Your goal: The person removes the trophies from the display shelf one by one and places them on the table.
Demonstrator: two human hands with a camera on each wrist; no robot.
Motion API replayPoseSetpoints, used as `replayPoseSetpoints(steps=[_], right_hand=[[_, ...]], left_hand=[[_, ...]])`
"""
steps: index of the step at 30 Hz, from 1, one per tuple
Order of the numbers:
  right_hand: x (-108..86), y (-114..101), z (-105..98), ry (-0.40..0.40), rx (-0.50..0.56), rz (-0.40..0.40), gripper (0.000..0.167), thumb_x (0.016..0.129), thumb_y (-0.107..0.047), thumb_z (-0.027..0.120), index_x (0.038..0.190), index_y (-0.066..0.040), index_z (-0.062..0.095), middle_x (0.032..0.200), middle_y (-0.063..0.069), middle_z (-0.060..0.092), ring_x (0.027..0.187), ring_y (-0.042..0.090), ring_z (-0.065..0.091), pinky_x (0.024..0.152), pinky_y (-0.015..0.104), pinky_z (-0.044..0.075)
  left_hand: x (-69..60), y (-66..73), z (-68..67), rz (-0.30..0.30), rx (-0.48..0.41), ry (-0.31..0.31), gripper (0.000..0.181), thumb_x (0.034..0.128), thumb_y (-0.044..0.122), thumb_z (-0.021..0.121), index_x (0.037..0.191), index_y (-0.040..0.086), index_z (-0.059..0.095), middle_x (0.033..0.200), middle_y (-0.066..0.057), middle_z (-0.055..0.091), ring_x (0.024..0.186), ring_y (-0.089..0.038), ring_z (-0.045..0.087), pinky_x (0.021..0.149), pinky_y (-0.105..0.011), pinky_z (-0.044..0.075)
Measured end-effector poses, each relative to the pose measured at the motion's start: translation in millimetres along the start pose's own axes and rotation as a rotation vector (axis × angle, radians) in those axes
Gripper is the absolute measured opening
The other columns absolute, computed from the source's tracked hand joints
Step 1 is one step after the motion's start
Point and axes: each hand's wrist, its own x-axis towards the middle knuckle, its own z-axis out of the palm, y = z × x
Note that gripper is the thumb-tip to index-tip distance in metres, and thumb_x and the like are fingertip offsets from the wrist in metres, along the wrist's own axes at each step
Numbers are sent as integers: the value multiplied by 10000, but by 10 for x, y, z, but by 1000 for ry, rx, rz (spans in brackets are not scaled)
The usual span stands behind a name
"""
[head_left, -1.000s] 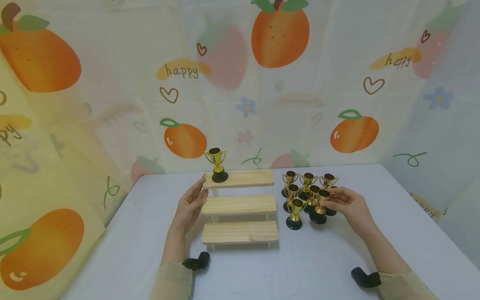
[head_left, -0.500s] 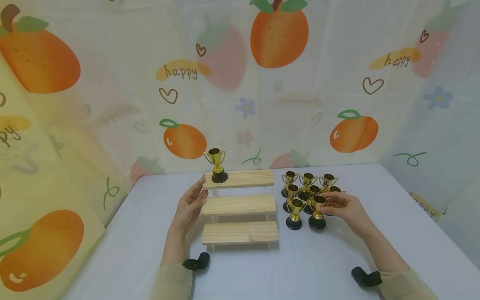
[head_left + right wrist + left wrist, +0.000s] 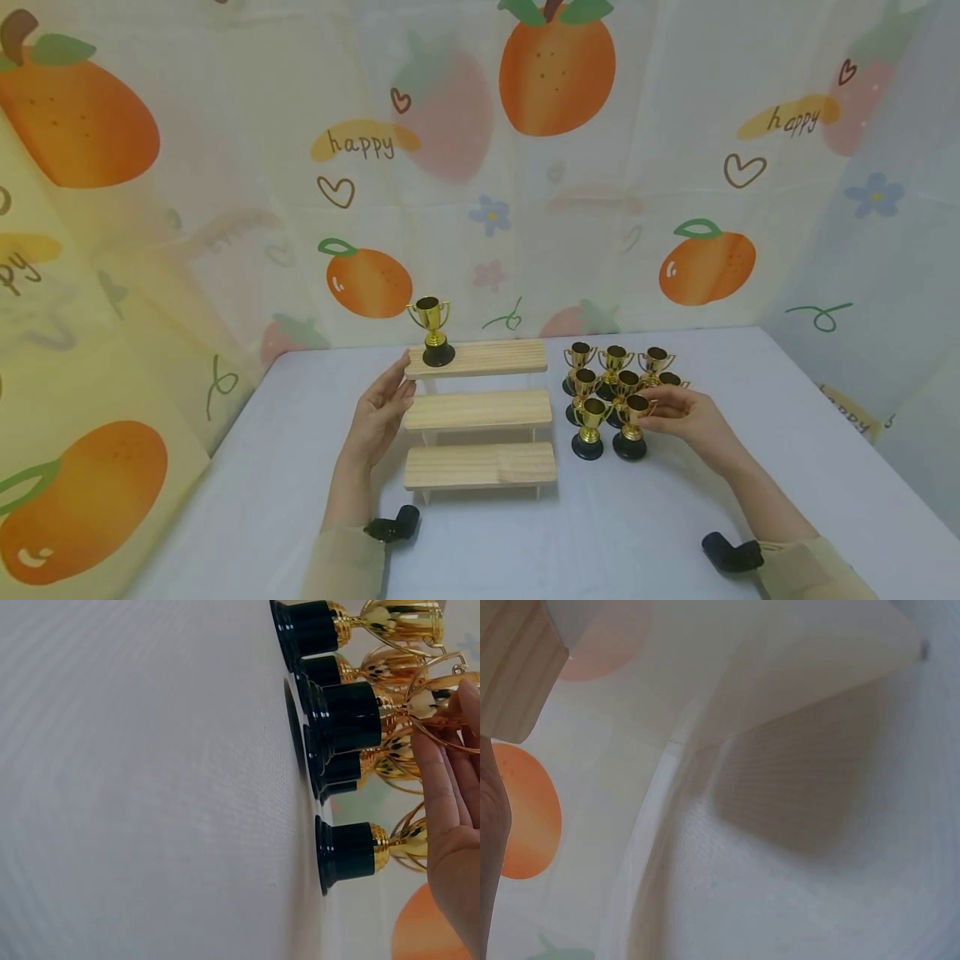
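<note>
A three-tier wooden display stand [image 3: 480, 410] stands mid-table. On the left end of its top board is an upright gold trophy [image 3: 428, 329] with a black base. My left hand [image 3: 380, 417] grips that board's left end, thumb in front; in the left wrist view the board's corner [image 3: 517, 675] shows beside part of the hand. My right hand [image 3: 693, 421] pinches a front trophy [image 3: 632, 427] by its cup and handle from the right. In the right wrist view this trophy's black base [image 3: 349, 716] is upright on or just above the cloth; I cannot tell which.
Several like trophies [image 3: 617, 360] cluster behind the pinched one, with another front trophy [image 3: 590, 427] close on its left. A white cloth [image 3: 622, 533] covers the table. A fruit-printed curtain [image 3: 570, 208] hangs behind. Black wrist devices [image 3: 731, 554] sit on both forearms.
The pinched trophy has moved slightly left and toward me, with my right hand following, uncovering more of a trophy behind it. My left hand stays on the stand.
</note>
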Motion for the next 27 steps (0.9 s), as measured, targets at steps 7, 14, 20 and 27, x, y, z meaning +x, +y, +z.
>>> replayPoseSetpoints(steps=[7, 14, 20, 27], right_hand=[[8, 6, 1, -6, 5, 23, 520, 865, -143, 744, 1287, 84, 541, 945, -218, 707, 894, -10, 696, 824, 157, 589], [10, 28, -7, -13, -5, 36, 514, 863, -157, 749, 1278, 66, 545, 960, -206, 701, 893, 0, 696, 814, 176, 598], [7, 38, -10, -15, -7, 37, 508, 863, -155, 749, 1273, 62, 541, 960, -201, 697, 892, 3, 695, 807, 183, 602], [2, 34, -12, -21, -1, 38, 500, 858, -149, 752, 1256, 68, 540, 962, -211, 691, 889, 7, 695, 808, 183, 601]], left_hand=[[-4, -11, -7, 17, -15, -9, 645, 920, -115, 509, 1519, 6, 303, 1597, 130, 368, 1321, 74, 486, 1146, -143, 391], [0, -8, -9, 21, -14, -14, 646, 923, -107, 514, 1521, 4, 296, 1609, 112, 355, 1328, 70, 481, 1147, -145, 391], [5, -10, -15, 6, -6, -4, 651, 923, -100, 517, 1526, 20, 302, 1622, 91, 335, 1320, 75, 486, 1142, -142, 393], [4, -21, -22, 14, -25, -14, 654, 921, -111, 508, 1526, 13, 295, 1597, 130, 371, 1323, 62, 492, 1143, -146, 396]])
